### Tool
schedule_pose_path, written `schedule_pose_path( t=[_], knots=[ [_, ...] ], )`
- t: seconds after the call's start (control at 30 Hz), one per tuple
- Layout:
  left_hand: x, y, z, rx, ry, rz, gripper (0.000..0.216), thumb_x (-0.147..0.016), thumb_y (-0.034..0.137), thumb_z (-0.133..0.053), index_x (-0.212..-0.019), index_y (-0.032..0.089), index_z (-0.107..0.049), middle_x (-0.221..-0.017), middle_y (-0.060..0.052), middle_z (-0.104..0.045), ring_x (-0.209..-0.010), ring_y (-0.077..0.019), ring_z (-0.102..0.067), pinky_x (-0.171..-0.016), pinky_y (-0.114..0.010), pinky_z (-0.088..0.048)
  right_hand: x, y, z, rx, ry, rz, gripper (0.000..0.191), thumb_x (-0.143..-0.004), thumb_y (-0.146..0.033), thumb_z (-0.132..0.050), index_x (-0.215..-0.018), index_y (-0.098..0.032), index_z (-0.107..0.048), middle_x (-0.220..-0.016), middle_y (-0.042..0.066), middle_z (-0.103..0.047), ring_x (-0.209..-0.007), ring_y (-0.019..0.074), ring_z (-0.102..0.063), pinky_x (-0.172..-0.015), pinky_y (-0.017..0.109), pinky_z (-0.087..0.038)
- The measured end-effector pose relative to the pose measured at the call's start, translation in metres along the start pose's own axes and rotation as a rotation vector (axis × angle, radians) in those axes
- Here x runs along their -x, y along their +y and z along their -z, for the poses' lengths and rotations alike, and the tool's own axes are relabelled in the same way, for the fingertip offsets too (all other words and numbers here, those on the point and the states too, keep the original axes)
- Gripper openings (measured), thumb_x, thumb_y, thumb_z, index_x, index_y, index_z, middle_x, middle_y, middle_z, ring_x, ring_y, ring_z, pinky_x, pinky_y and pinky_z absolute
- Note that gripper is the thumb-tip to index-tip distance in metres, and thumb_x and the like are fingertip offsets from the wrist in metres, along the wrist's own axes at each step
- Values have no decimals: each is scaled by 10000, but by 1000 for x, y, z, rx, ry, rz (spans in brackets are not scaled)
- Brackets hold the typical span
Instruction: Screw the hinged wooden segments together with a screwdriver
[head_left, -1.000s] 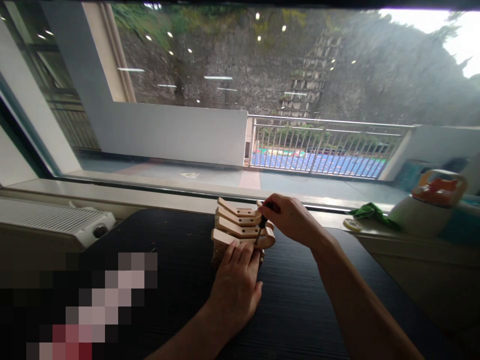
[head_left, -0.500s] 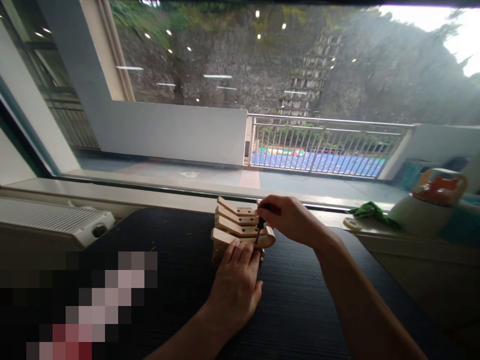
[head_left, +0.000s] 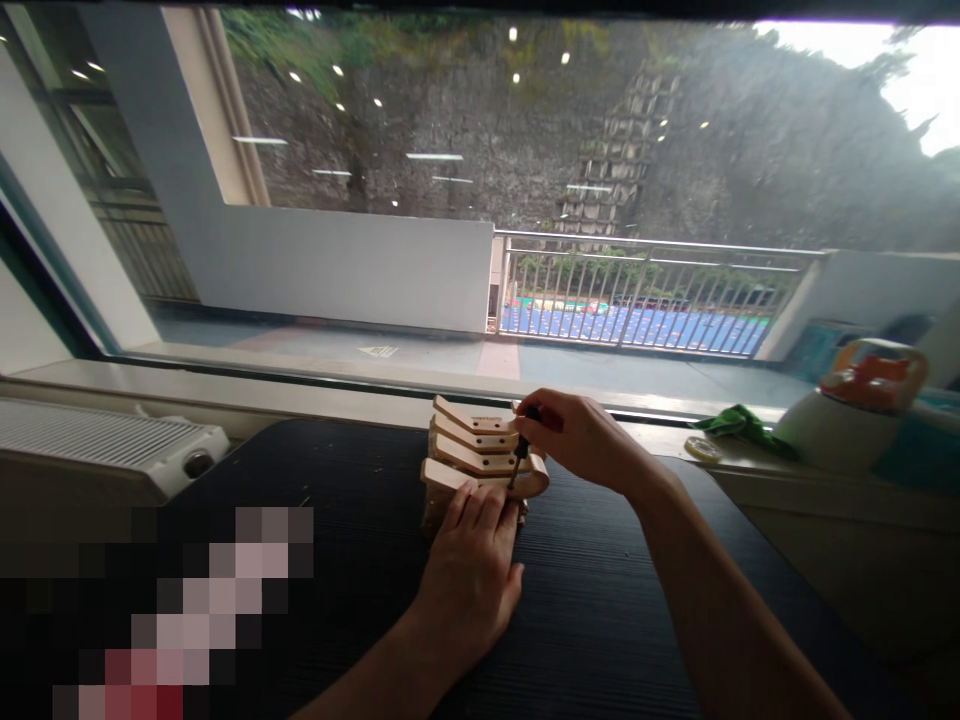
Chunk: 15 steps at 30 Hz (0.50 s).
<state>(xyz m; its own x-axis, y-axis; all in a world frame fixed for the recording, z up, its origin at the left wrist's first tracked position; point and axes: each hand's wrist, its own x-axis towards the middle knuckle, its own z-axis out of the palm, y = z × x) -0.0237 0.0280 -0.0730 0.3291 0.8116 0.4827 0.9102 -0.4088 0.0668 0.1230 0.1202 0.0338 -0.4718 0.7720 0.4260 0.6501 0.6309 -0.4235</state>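
Note:
A wooden block with rough, bark-like sides stands on the dark table. Several pale bent wood strips, with dark holes or screw heads in them, lie side by side across its top; the nearest one curls up at its right end. My left hand grips the block's near side, its fingers draped over the nearest strip. With fingers closed round its dark handle, my right hand holds a screwdriver. The shaft slants down to the nearest strip beside my left fingertips; the tip's exact contact is hard to see.
The black wood-grain table meets a window sill. On the sill at right are a green cloth, a roll of tape and a white rounded container with an orange top. A white radiator stands at left.
The camera view shifts very slightly. Both hands, the screwdriver and the wooden block stay in nearly the same places.

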Motion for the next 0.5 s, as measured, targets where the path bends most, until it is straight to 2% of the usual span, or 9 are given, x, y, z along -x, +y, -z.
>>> schedule_pose_path(
  t=[0.2, 0.37, 0.5],
  knots=[
    [0, 0, 1, -7, -14, 0, 527, -780, 309, -565, -1273, 139, -487, -1304, -113, -494, -1240, -282, -411, -1119, -455, -273, 0, 2, 1, -95, -44, 26, 210, -840, -341, -509, -861, -191, -656, -686, 2, -632, -597, 112, -510, -535, 230, -344],
    [-1, 0, 0, -4, -10, 5, 526, -779, 309, -566, -1272, 144, -488, -1306, -110, -492, -1241, -282, -411, -1118, -455, -275, -3, 4, -1, -48, 18, -35, 245, -814, -390, -541, -771, -169, -638, -582, -15, -556, -531, 98, -443, -498, 226, -317],
    [-1, 1, 2, 4, -10, 9, 532, -772, 301, -574, -1272, 146, -485, -1307, -110, -491, -1240, -279, -413, -1117, -459, -277, -4, 3, -2, -11, 46, -55, 271, -810, -424, -542, -750, -173, -623, -576, -23, -540, -524, 93, -427, -490, 224, -305]
  ],
)
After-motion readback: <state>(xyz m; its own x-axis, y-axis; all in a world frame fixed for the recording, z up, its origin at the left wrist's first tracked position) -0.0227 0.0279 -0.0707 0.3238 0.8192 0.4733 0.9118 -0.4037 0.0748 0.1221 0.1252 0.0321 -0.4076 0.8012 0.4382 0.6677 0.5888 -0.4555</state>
